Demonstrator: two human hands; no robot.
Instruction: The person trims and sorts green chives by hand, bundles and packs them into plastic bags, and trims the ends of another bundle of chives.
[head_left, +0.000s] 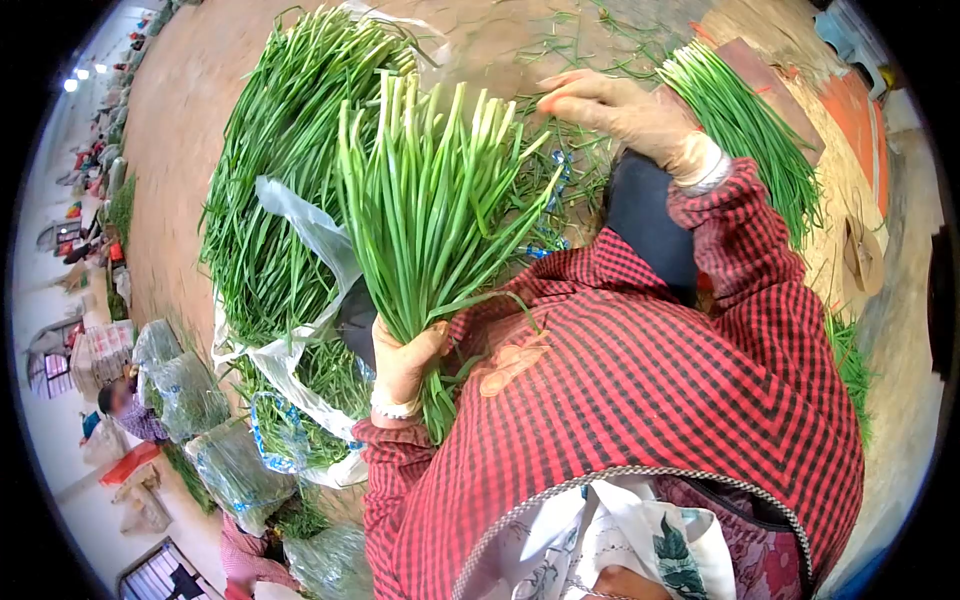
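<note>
My left hand (405, 365), in a pale glove, is wrapped round the lower part of a bunch of green stalks (425, 210), held upright with the pale ends fanned out at the top. My right hand (600, 105), also gloved, is raised to the right of the bunch, its fingers stretched out and apart from the stalks. Behind the held bunch lies a large heap of green stalks (280, 170) on white plastic sheeting (300, 375). A separate bunch (745, 140) lies at the upper right, beyond my right hand.
Loose green bits (600, 35) are scattered on the brown floor (170, 130). Plastic-wrapped bundles (235, 465) stand at the lower left, near other people (130, 410). A bluish plastic stool (850, 45) is at the upper right, above an orange sheet (855, 130).
</note>
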